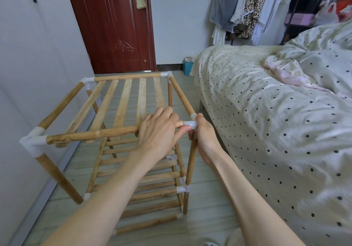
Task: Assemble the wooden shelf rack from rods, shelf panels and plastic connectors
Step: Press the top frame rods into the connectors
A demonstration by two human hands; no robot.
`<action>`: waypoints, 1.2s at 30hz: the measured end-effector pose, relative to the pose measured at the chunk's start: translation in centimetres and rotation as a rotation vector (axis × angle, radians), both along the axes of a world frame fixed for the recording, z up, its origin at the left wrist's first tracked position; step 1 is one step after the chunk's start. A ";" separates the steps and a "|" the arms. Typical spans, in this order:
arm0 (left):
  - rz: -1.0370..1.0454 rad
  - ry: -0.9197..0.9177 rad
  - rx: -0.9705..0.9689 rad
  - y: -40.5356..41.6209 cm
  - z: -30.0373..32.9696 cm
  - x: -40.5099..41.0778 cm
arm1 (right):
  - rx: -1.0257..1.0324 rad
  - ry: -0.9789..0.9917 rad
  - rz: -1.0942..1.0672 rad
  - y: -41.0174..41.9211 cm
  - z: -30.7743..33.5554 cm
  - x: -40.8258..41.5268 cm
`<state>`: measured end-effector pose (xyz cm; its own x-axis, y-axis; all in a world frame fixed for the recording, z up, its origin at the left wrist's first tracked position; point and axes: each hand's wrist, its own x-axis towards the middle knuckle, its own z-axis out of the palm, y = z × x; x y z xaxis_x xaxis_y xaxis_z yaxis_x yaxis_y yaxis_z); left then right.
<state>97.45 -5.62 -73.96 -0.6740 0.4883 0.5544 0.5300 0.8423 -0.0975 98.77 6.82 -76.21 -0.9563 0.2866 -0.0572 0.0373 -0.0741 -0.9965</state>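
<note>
Head view: wooden shelf rack [122, 131] upright on tiled floor [209, 198], between white wall panel [28, 74] and bed [276, 121]. Slatted top shelf panel [125, 100] seated in frame; lower slatted tiers beneath. Left hand [159, 131] curled over front top rod [91, 134], close beside near-right plastic corner connector [190, 124]. Right hand [204, 136] gripping upright rod [191, 163] just under that connector, thumb pressing connector top. Dark red door [114, 26] behind; hanging clothes [247, 7] beyond bed.

Wooden shelf rack [122, 100] upright on floor; white connectors [33, 142] at corners
</note>
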 end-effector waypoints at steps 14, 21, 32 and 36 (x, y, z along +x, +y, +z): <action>0.133 -0.006 0.032 0.6 -0.5 0.9 | -0.221 0.001 0.008 -0.4 0.9 0.7; 0.224 -0.091 0.139 1.4 -0.8 1.3 | -0.243 -0.014 0.009 -0.8 1.3 0.9; 0.195 0.027 0.202 1.8 -1.7 1.3 | -0.218 -0.019 -0.005 -0.8 1.4 1.4; 0.194 0.036 0.225 1.9 -1.7 1.6 | -0.200 -0.017 -0.011 -0.7 1.3 1.5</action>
<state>99.03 -3.67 -75.70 -0.7205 0.2145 0.6595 0.3566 0.9302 0.0869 100.23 6.08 -74.93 -0.9516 0.2784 -0.1303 0.0522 -0.2713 -0.9611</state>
